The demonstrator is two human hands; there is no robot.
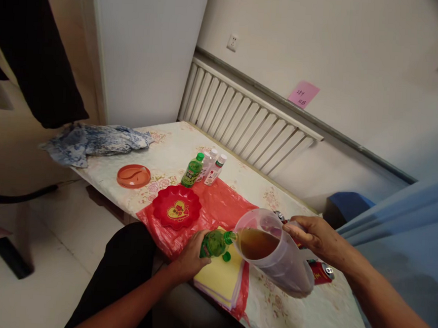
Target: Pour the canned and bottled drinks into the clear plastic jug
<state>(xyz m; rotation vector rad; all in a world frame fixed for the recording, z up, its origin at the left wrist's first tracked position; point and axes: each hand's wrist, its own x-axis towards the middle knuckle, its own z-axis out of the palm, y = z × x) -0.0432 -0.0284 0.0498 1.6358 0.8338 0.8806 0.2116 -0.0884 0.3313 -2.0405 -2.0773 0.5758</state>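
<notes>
Head view: left of centre, a red dish (pixel 177 207) is set on the worktop (pixel 176 137); lower centre, an uncapped green bottle (pixel 213 244) is held tilted, wrapped by the left hand's (pixel 191 259) grip, its mouth brought to the rim of a tipped pitcher (pixel 289 270); right of centre, brown liquid (pixel 257 244) is contained, the handle clasped in the right hand's (pixel 316 237) curled grip.
</notes>
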